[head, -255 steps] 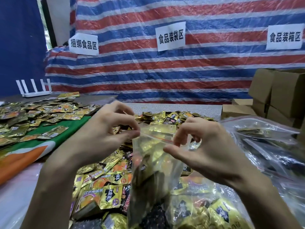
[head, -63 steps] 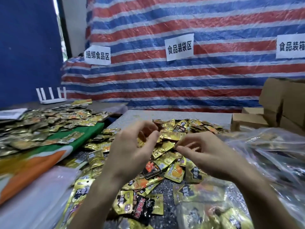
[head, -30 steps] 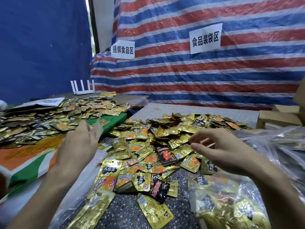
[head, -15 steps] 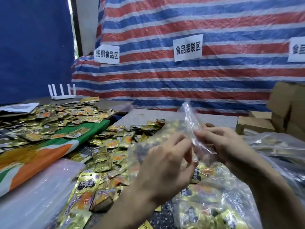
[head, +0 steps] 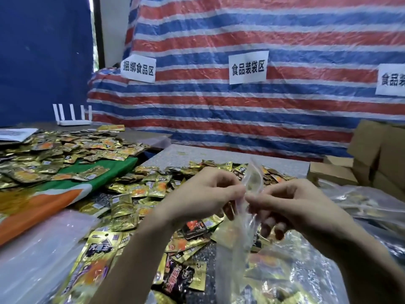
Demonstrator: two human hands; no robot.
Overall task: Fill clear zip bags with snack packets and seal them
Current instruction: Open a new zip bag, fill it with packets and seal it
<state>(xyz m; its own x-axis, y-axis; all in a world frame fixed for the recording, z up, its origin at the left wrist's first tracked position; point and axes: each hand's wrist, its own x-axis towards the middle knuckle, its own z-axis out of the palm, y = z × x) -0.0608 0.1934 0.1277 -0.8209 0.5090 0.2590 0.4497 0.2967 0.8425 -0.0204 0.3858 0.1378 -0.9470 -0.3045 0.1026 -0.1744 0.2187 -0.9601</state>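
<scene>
A second ago the left hand [head: 206, 194] reached toward the stack of clear plastic [head: 32, 260] left of the pile of snack packets [head: 153, 187], and the right hand [head: 291, 205] held nothing. Now both hands meet above the near side of the pile, each pinching the top of an empty clear zip bag [head: 237, 244] between thumb and fingers. The bag hangs narrower than half a second ago.

On the striped tarp behind the pile, the left sign [head: 138, 69] reads 捆绑食品区 and the middle sign [head: 248, 67] reads 食品装袋区. The right sign [head: 392, 81] is cut off after 食品. Print on the gold packets is too blurred to read. The pile lies on a grey desk [head: 197, 154], with filled bags [head: 361, 205] to its right.
</scene>
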